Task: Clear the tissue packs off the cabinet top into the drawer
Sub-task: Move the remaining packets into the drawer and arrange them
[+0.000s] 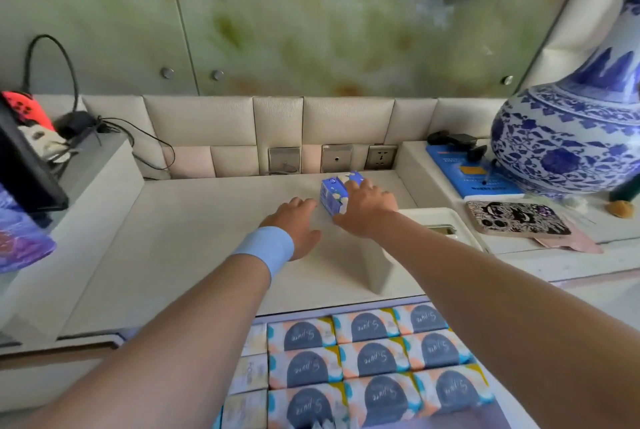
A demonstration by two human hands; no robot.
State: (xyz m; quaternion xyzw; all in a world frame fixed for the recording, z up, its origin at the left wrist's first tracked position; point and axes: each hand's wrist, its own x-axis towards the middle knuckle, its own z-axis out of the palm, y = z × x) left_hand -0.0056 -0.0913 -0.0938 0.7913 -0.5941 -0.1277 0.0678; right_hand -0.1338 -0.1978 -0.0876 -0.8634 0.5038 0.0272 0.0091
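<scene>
A small blue tissue pack (333, 196) stands on the cream cabinet top (194, 238), near the back right. My right hand (367, 210) is wrapped around it, fingers over its right side and top. My left hand (294, 224), with a light blue wristband, rests flat on the cabinet top just left of the pack, holding nothing. Below the cabinet's front edge, the open drawer (346, 311) holds several rows of tissue packs (372, 356) with dark arch labels.
A large blue-and-white vase (571, 131) stands at the right on a raised ledge, beside a blue book (474, 176) and a patterned phone case (517, 219). A black cable (55, 82) and a game controller (24, 110) sit at the left. Wall sockets (381, 157) line the back panel.
</scene>
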